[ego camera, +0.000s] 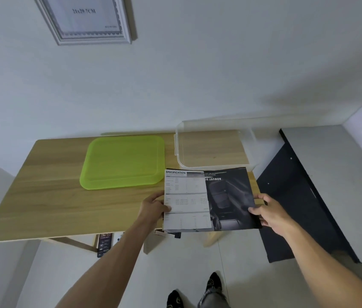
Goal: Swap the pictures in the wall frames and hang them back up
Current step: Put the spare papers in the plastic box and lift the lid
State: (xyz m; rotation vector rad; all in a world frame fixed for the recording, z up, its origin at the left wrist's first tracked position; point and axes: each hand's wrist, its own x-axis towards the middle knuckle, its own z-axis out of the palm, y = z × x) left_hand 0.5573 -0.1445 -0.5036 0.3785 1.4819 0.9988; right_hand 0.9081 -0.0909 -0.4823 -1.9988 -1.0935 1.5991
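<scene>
The left hand [153, 206] and the right hand [270, 211] each pinched one side edge of the printed brochure sheet [209, 200], held flat above the wooden table's [42, 196] near right corner, while the white wall frame [84, 18] hung far up-left, nearer the left hand.

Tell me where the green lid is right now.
The green lid lies flat on the wooden table, left of the clear plastic box and just beyond the brochure held in both hands.
</scene>
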